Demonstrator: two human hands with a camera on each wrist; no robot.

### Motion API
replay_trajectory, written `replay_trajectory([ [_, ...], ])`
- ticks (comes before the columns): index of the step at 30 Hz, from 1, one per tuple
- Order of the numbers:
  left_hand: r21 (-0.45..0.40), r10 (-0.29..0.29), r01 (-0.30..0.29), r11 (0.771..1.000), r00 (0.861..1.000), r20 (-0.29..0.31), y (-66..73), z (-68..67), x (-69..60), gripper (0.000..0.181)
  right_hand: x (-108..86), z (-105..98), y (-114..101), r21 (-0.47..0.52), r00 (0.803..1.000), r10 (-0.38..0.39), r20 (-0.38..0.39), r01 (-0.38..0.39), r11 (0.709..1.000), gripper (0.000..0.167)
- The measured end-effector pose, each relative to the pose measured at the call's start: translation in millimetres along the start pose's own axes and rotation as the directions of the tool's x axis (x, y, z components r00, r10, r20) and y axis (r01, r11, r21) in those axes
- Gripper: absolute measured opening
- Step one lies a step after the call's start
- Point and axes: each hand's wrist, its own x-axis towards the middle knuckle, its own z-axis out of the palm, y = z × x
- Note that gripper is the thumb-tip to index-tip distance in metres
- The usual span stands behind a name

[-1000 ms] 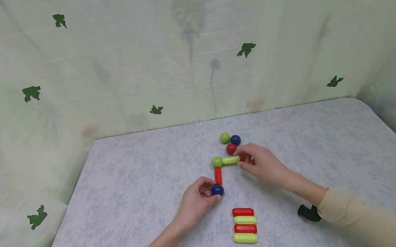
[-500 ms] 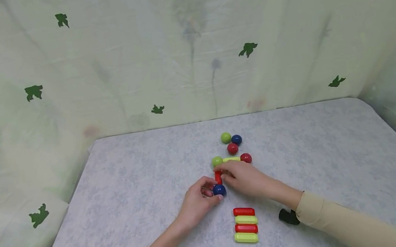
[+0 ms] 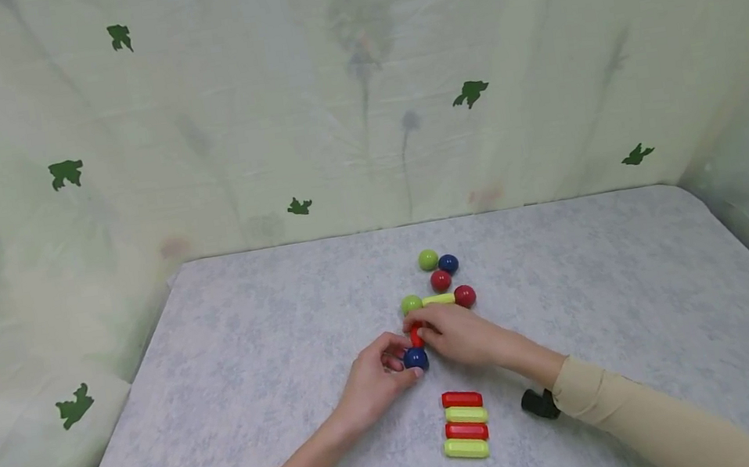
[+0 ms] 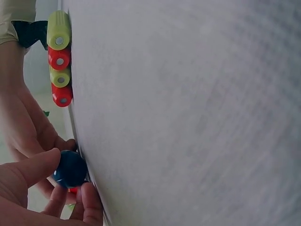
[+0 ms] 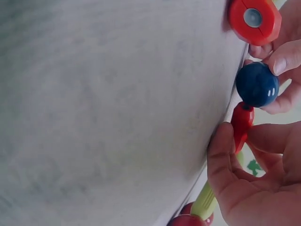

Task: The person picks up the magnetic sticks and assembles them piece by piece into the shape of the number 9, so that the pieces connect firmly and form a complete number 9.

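Note:
The left hand (image 3: 379,375) pinches a dark blue ball (image 3: 415,359) between thumb and fingers on the table; the left wrist view shows the same ball (image 4: 70,168) close up. The right hand (image 3: 466,336) pinches a red stick (image 5: 242,123) that meets the far side of the blue ball. Beyond the right fingers lies a green ball (image 3: 411,304), joined by a yellow-green stick (image 3: 438,299) to a red ball (image 3: 465,296) on its right. Whether the red stick touches the green ball is hidden by the right fingers.
Behind the hands, a loose green ball (image 3: 428,259), blue ball (image 3: 448,263) and red ball (image 3: 441,281) sit close together. Nearer the front, several sticks lie in a stack of rows, red (image 3: 462,399) alternating with yellow-green (image 3: 467,448). A patterned curtain (image 3: 225,127) hangs behind the table.
The right hand has moved left and nearer, from the red ball end of the yellow-green stick to the red stick. The left hand still holds the blue ball, which shifted slightly right.

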Motion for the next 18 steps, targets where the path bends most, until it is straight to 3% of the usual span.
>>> replay_trajectory([
  [18,0.023,-0.003,0.002,1.0,1.0,0.012,4.3,2.5,3.7,0.03,-8.6,-4.4,1.7,0.074,0.999,-0.037,-0.002,0.037,0.997,0.026],
])
